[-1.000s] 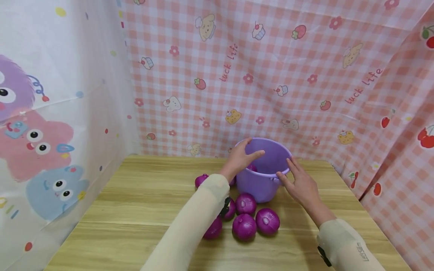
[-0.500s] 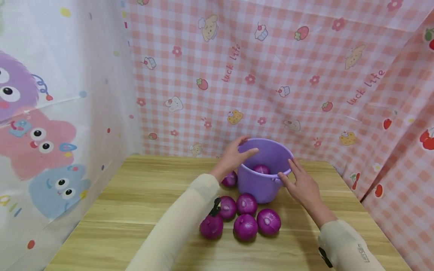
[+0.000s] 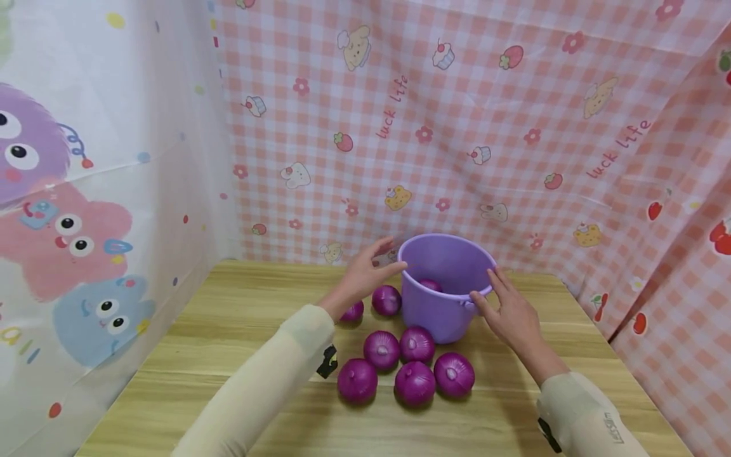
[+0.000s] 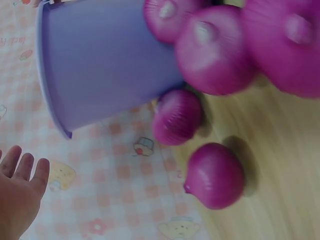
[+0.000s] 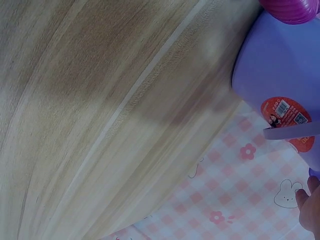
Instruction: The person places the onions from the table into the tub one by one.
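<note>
Purple bucket [image 3: 436, 317]: upright, far part of the table, right of middle. One purple onion [image 3: 431, 285] visible low inside. Looks like thin moulded plastic; likely light, walls a little springy, surface smooth. Rim [image 3: 448, 297] the best hold, two hands on opposite sides; lightly loaded, it could tip or skid if pushed from one side.

Right hand [image 3: 510, 317]: thumb and fingertips spread, resting against the right side of the rim; no firm grip seen. Handle [image 5: 291, 132] and a red sticker [image 5: 287, 116] show from the right wrist.

Left hand [image 3: 365, 273]: just left of the bucket, thumb and fingers apart, holding nothing.

Seven loose onions [image 3: 415, 384] on the table: two left of the bucket, five nearer. Round, glossy, probably firm and apt to roll; a palm-wide hold around the middle should suit. Weight cannot be told.

Farther out: wood-grain table [image 3: 228, 330], pink checked cloth [image 3: 320, 127] behind, white printed cloth [image 3: 160, 235] at left.
</note>
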### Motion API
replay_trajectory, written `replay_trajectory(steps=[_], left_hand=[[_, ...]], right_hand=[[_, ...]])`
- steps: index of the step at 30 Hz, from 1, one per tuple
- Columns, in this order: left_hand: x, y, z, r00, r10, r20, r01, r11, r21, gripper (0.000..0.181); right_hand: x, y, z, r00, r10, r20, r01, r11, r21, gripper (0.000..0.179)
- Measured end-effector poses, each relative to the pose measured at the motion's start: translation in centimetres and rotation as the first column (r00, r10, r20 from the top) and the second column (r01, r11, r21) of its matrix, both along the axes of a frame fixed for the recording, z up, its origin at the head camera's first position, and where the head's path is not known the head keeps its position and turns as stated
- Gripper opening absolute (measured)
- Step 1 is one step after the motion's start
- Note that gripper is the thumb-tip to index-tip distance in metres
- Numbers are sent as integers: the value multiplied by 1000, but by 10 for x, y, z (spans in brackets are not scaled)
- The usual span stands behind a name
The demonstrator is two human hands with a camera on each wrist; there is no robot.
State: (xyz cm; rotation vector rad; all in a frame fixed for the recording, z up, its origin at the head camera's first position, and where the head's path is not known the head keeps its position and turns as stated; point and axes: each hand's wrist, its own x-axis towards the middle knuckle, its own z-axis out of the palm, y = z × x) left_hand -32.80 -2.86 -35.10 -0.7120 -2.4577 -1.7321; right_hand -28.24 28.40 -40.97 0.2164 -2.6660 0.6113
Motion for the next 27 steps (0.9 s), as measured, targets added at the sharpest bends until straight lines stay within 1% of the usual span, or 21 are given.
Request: replay_trajectory(steps=[2, 6, 13, 15, 18, 24, 27], left_hand=[[3, -6, -4, 1000, 5, -2, -5, 1000, -20, 70], [10, -21, -16, 1000, -4, 2, 4, 999, -33, 67], [24, -50, -40, 1000, 6, 24, -4, 998, -68, 68], [30, -59, -47, 999, -3, 35, 6, 998, -70, 69], [40, -73, -61, 998, -17, 68, 22, 997, -73, 69], [63, -94, -88, 993, 3, 122, 15, 988, -152, 71], [72, -99, -101, 989, -12, 145, 38, 984, -176, 75]], right_hand=[[0, 0, 0, 1000, 1, -3, -1, 1000, -2, 75], [0, 1, 0, 1000, 2, -5, -3, 1000, -6, 74], [0, 0, 0, 1000, 3, -7, -3, 1000, -8, 75], [0, 0, -1, 1000, 3, -10, -4, 1000, -7, 74], [0, 0, -2, 1000, 6, -11, -6, 1000, -8, 74], [0, -1, -2, 1000, 2, -8, -2, 1000, -9, 75], [0, 0, -2, 1000, -2, -13, 2, 1000, -7, 74]])
